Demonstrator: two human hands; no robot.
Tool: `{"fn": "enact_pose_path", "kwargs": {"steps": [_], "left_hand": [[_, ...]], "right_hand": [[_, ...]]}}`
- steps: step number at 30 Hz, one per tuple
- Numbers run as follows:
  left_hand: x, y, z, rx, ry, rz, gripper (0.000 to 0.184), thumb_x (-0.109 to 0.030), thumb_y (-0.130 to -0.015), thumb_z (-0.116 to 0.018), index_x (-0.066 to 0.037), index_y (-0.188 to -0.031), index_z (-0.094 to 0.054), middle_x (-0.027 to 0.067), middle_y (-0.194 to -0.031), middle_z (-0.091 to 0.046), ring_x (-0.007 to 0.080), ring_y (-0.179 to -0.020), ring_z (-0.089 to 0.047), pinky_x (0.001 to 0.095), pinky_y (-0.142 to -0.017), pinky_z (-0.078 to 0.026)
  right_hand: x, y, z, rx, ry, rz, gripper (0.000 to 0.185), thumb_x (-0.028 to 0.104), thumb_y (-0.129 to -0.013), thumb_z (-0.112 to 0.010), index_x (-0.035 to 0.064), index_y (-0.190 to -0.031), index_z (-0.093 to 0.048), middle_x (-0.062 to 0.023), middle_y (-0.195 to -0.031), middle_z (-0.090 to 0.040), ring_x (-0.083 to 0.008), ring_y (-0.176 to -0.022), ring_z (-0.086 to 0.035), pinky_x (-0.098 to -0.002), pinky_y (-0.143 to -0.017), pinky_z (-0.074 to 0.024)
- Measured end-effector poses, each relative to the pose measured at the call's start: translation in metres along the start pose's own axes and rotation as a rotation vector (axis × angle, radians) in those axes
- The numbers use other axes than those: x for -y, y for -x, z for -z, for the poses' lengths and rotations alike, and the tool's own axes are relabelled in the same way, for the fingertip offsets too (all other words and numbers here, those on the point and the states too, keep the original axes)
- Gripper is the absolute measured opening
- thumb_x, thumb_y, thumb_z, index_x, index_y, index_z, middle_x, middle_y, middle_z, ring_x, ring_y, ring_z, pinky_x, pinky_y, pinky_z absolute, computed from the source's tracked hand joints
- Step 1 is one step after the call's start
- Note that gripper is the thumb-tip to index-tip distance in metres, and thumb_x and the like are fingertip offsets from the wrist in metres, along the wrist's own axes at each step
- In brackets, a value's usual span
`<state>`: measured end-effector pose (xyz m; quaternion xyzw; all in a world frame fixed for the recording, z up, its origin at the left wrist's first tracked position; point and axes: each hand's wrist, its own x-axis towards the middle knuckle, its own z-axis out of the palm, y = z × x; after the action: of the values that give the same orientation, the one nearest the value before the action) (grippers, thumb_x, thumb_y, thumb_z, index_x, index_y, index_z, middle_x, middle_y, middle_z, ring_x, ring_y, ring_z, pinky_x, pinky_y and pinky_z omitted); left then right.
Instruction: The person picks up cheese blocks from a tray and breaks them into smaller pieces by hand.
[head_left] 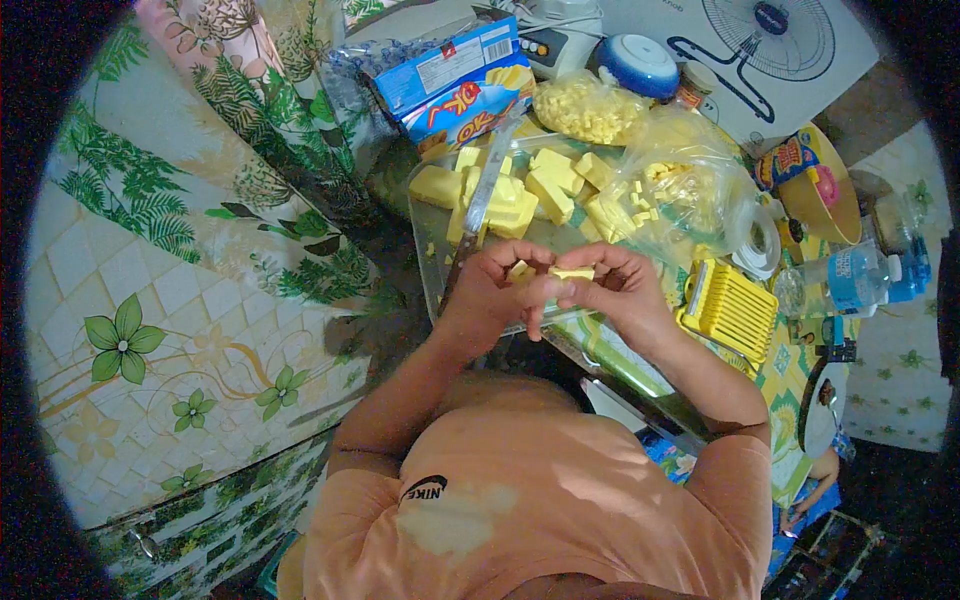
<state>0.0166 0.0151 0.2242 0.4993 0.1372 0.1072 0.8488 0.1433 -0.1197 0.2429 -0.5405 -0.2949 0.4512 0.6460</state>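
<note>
In front of my chest, my left hand (495,295) pinches a small yellow chunk (519,270), its fingertips meeting those of the other hand. My right hand (625,295) is closed around a pale yellow block piece (573,273); the fingers cover part of it. Just beyond both hands, a clear plastic tray (430,290) bears several cut yellow blocks (550,190), soap-like or cheese-like. A knife (487,185) lies across them, blade pointing away, its handle close to my left hand. Small yellow cubes are heaped at the tray's right side, partly under a clear plastic bag (690,170).
A bag of yellow bits (590,108) and a blue box (465,95) stand behind the tray. To the right are a yellow slotted slicer (735,315), a roll of tape (757,245), a water bottle (835,280) and a yellow bowl (825,200). A fan carton (740,60) stands behind.
</note>
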Motion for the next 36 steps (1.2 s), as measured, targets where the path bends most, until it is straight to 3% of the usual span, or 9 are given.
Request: {"fn": "enact_pose_path", "kwargs": {"steps": [10, 19, 28, 36], "left_hand": [[-0.001, 0.001, 0.003, 0.01, 0.016, 0.053, 0.023, -0.014, -0.087, -0.059, 0.0, -0.105, -0.056, 0.0058, -0.081, -0.06, 0.0107, -0.055, -0.056, 0.0256, -0.047, -0.049], [-0.001, -0.005, 0.011, 0.033, 0.379, 0.073, 0.034, -0.022, -0.083, -0.055, 0.002, -0.107, -0.055, 0.0154, -0.095, -0.055, 0.0198, -0.059, -0.056, 0.0315, -0.046, -0.051], [-0.002, -0.002, 0.001, -0.03, -0.081, -0.018, 0.025, -0.011, -0.08, -0.066, 0.002, -0.1, -0.057, 0.0048, -0.08, -0.058, 0.0098, -0.055, -0.055, 0.0257, -0.046, -0.049], [0.0, -0.003, 0.002, -0.026, -0.065, 0.003, 0.021, -0.012, -0.083, -0.064, 0.001, -0.099, -0.058, 0.0057, -0.074, -0.059, 0.0096, -0.053, -0.055, 0.0252, -0.046, -0.048]], "right_hand": [[-0.007, -0.002, 0.008, 0.044, -0.057, -0.019, 0.024, 0.0, -0.082, -0.062, 0.0007, -0.106, -0.06, -0.0074, -0.091, -0.065, -0.0112, -0.077, -0.062, -0.0238, -0.07, -0.051], [-0.002, -0.003, 0.003, -0.035, -0.11, -0.038, 0.025, 0.001, -0.082, -0.058, 0.0007, -0.107, -0.06, -0.0079, -0.092, -0.065, -0.0121, -0.08, -0.062, -0.0263, -0.076, -0.0508], [-0.003, -0.003, 0.004, -0.024, -0.057, -0.002, 0.023, 0.001, -0.082, -0.062, 0.0011, -0.105, -0.06, -0.0054, -0.093, -0.065, -0.0104, -0.08, -0.062, -0.0242, -0.072, -0.051], [-0.004, -0.003, 0.006, 0.025, -0.067, -0.017, 0.023, 0.0, -0.082, -0.061, 0.0007, -0.105, -0.059, -0.0062, -0.092, -0.065, -0.0105, -0.078, -0.062, -0.0245, -0.072, -0.0511]]}}
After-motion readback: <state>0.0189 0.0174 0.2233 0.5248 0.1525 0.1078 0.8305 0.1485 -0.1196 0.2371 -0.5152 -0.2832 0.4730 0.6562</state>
